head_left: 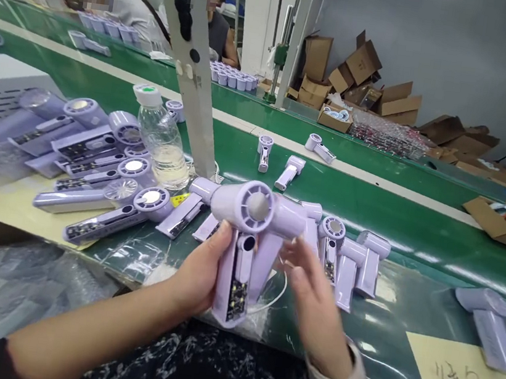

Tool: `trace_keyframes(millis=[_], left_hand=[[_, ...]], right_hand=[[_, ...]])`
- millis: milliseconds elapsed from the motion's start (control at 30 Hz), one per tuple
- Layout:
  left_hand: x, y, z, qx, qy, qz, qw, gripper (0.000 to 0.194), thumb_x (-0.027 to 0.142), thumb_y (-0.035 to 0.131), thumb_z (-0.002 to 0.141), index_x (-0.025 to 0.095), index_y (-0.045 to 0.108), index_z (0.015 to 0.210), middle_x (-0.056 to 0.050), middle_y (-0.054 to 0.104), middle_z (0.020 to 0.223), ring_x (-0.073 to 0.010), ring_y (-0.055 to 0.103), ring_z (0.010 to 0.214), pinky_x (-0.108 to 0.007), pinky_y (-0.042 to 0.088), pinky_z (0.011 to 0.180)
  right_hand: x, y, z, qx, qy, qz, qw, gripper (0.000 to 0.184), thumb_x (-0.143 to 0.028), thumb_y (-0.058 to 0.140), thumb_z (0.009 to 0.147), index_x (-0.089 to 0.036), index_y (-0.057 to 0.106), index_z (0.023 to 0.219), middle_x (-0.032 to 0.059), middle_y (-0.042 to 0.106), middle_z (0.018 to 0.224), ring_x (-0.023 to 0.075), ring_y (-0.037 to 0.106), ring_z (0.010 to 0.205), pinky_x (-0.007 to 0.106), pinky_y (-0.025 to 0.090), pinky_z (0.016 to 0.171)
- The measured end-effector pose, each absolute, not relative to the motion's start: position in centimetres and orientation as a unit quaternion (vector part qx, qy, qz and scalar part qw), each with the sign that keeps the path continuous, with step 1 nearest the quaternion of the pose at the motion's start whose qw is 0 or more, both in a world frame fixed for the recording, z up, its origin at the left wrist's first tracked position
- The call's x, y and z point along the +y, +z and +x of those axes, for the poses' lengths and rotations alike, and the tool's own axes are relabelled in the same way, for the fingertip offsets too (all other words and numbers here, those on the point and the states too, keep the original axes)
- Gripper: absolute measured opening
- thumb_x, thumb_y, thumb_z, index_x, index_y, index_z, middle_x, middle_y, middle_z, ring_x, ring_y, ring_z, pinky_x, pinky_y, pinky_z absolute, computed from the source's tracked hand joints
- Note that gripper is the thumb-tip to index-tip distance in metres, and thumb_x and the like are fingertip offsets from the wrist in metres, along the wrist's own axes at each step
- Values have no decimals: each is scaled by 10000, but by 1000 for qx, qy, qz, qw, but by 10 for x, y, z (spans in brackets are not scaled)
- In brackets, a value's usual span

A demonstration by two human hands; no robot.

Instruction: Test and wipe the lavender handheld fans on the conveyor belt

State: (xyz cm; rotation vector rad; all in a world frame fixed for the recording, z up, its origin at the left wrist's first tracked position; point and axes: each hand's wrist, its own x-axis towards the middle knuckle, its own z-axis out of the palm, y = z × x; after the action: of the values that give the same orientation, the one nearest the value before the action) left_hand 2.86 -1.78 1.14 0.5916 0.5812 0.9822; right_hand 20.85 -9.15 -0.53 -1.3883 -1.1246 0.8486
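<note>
My left hand [202, 270] is closed around a lilac handheld fan [221, 294], its thumb below the round head. The fan is upright, and a circuit board with small lit spots shows in its open handle. Right behind it is a second lilac fan [290, 218]; whether my left hand holds this one too, I cannot tell. My right hand [313, 297], a pale watch band on its wrist, is just right of the second fan. Its fingers are bent and apart, fingertips close to that fan's head; contact is unclear. A thin white cable [284, 290] curves between the hands.
Several lilac fans [109, 220] are piled at left beside a plastic bottle [165, 147]. More fans [347, 270] lie behind my right hand. A metal post [197, 82] rises ahead. Handwritten yellow paper [443, 376] lies at right. Two people sit across the green line [367, 173].
</note>
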Motion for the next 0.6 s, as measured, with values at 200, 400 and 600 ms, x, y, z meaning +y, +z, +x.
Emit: trace_keyframes(millis=[200,400,600], left_hand=[[-18,21,5,283,460,384,749,470,547,753,837,144,703,1074,-129,774,1076,-292,733,924,-425,594,854],[-12,16,-16,215,333,378,837,421,270,633,924,200,607,1338,-133,714,1269,-298,696,1118,-396,579,901],[-14,19,-5,222,308,414,827,608,278,738,896,276,495,1453,-107,731,1183,-262,709,1070,-318,555,837]], right_hand=[[-72,7,170,-233,631,-392,628,297,-495,692,884,-227,717,1008,52,724,909,209,664,791,360,594,767],[-72,13,176,-217,673,-368,603,389,-498,482,920,-195,680,779,59,629,791,171,545,618,303,518,553],[-85,23,179,-221,615,-357,668,299,-455,504,924,-231,696,881,50,627,750,204,587,676,276,491,477]])
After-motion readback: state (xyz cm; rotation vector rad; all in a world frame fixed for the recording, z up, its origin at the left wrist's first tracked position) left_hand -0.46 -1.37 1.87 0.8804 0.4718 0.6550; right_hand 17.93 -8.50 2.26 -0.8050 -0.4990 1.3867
